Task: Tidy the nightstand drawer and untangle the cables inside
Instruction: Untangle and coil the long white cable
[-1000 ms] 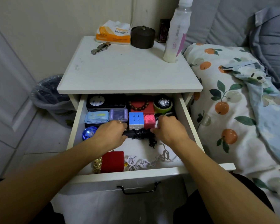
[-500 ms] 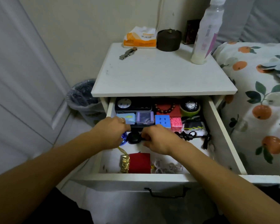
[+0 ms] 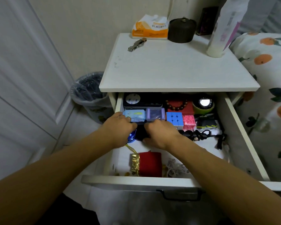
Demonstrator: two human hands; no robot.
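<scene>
Both hands' fingers (image 3: 154,125) curl around a black object (image 3: 140,133) in the drawer (image 3: 243,135).

On the counter (image 3: 177,69): orange tissue pack (image 3: 150,28) at the back, dark round lidded jar (image 3: 181,30) just beside it, metal watch (image 3: 137,43) in front, tall white bottle (image 3: 221,30) at right. Lined trash bin (image 3: 89,93) on the floor at left. Orange-print bedding (image 3: 269,78) at right.

At frame centre, the left hand (image 3: 118,127) and right hand (image 3: 161,132) grip a black object (image 3: 140,133) inside the open drawer (image 3: 136,180), black cable (image 3: 199,135) trailing right.
</scene>
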